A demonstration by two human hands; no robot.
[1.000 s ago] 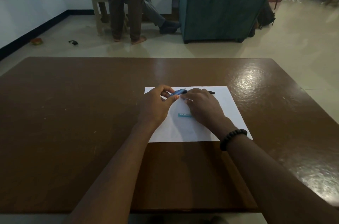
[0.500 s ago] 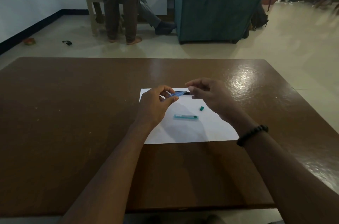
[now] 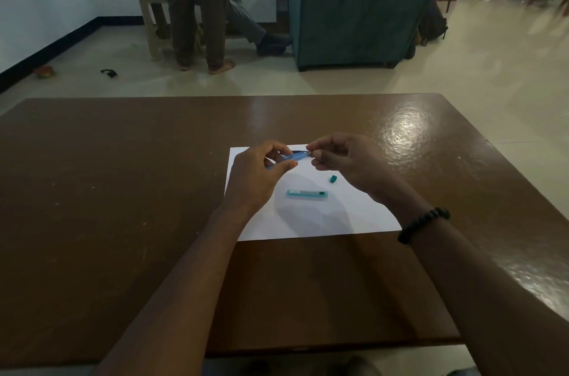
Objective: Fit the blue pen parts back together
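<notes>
**Both hands on the blue pen above the paper**

While you hold both hands just above the white sheet of paper (image 3: 354, 215), your left hand (image 3: 255, 178) grips the blue pen (image 3: 294, 156) with thumb and curled fingers around its barrel. Your right hand (image 3: 345, 163) pinches the pen's far end between thumb and forefinger, with the remaining fingers curled loosely below. The pen lies nearly level between the two hands, tilted slightly upward toward the right hand.

On the paper, below the hands, a teal tube (image 3: 306, 193) lies flat. A small teal cap (image 3: 333, 179) rests apart from it, just beside your right hand. The paper lies on the brown table (image 3: 107, 206). A black bead bracelet (image 3: 423, 223) sits on your right wrist.
</notes>
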